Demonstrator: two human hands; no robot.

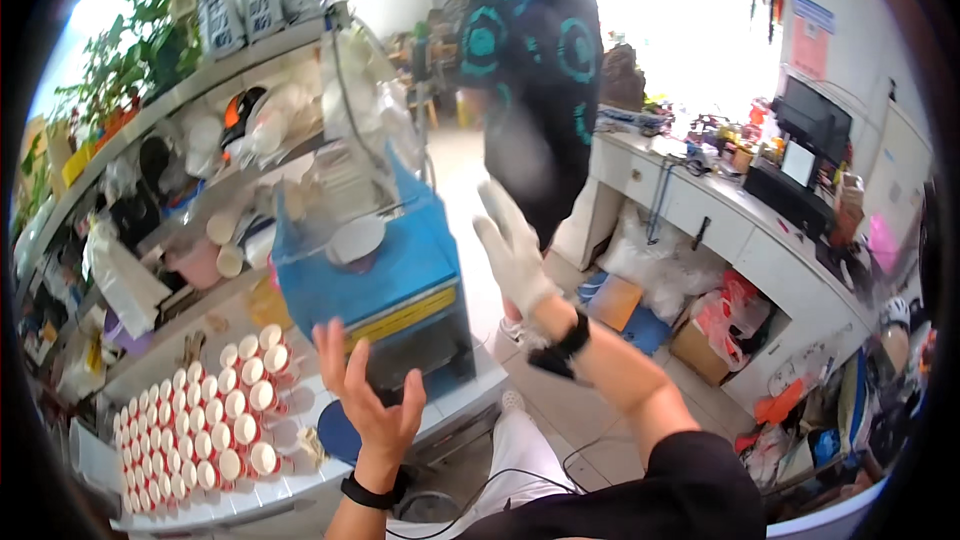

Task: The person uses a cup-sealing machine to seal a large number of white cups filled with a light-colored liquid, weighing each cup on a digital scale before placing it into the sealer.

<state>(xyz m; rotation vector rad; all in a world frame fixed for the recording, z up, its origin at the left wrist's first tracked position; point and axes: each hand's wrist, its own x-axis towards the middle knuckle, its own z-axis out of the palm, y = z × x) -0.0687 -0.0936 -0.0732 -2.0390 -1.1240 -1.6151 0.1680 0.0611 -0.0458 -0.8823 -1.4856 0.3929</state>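
My bare left hand (373, 397), with a dark band at the wrist, is raised in front of a blue box-shaped machine (401, 255). Its fingers are spread and nothing is in them. A white glove covers my right hand (514, 259), which reaches forward over the floor, fingers extended, holding nothing that I can see. A yellow strip with writing runs along the machine's front edge, and a round white dish (356, 240) lies on its top. Left of my left hand, rows of red-and-white paper cups (214, 409) stand on a white tiled counter (300, 484).
A person (532, 82) in a dark patterned shirt stands ahead. Shelves (217, 187) with bags and containers rise behind the cups. A cluttered desk (750, 217) with a monitor (814, 116) stands at right, bags and a cardboard box (701, 349) beneath it. A cable (487, 476) crosses my legs.
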